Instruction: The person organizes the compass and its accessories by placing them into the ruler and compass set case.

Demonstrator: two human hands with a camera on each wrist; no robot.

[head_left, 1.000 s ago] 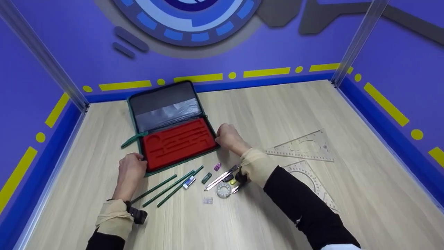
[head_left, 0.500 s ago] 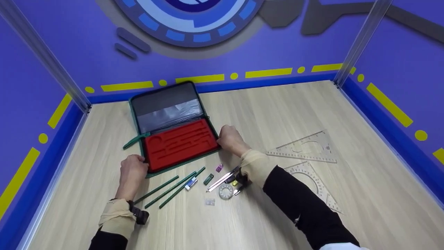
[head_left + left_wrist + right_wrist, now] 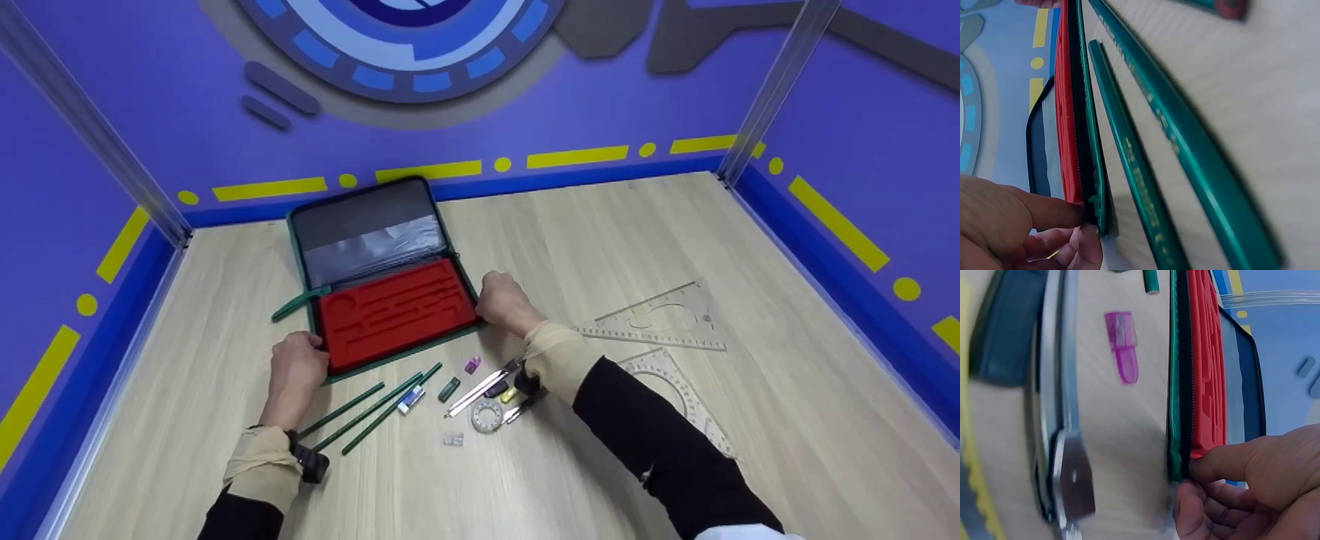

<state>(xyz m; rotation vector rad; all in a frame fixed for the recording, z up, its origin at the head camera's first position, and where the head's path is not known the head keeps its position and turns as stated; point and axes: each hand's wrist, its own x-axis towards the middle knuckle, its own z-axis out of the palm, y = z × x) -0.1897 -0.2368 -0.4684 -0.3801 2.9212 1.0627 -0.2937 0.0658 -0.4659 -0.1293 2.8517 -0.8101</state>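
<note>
A green zippered case (image 3: pixel 405 352) lies unfolded at the back left of the table, its red moulded insert (image 3: pixel 401 315) facing up. My left hand (image 3: pixel 298 369) pinches the case's near left corner; the left wrist view shows thumb and finger on the zip edge (image 3: pixel 1077 124). At the near right corner my right hand (image 3: pixel 506 304) pinches the edge the same way. Three green pencils (image 3: pixel 367 412) lie in front of the case beside an eraser (image 3: pixel 411 400). A purple sharpener-like piece (image 3: pixel 1123 346) and a metal compass (image 3: pixel 480 390) lie near my right wrist.
To the right lie a clear triangular set square (image 3: pixel 694 319) and a second one with a protractor arc (image 3: pixel 701 416). A round grey dial-like piece (image 3: pixel 487 415), a green piece (image 3: pixel 449 389) and a clear piece (image 3: pixel 453 439) sit in front. A blue wall (image 3: pixel 600 97) stands behind.
The case has slid slightly to the right, with both hands keeping their hold on its corners. The pencils and set squares have stayed in place.
</note>
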